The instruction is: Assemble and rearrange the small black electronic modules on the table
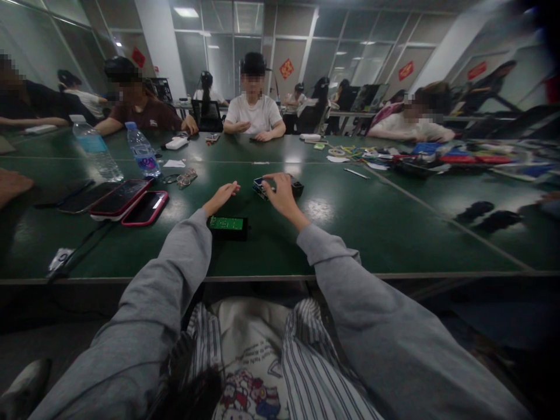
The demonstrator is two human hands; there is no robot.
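My right hand (280,193) reaches forward over the dark green table (371,233) and its fingertips rest on a small black box-like device (262,186) with a pale face. Whether it grips the device or only touches it is unclear. My left hand (221,197) lies flat on the table with fingers stretched out, holding nothing, a little left of the device. Between my grey sleeves, nearer to me, lies a small black box with a green circuit board (227,224) on top.
Three phones (131,204) in dark and pink cases lie at the left, with two water bottles (142,150) behind them and glasses (184,178) nearby. Several people sit across the table. Papers and coloured items (437,154) crowd the far right. The table's near edge (280,276) runs over my lap.
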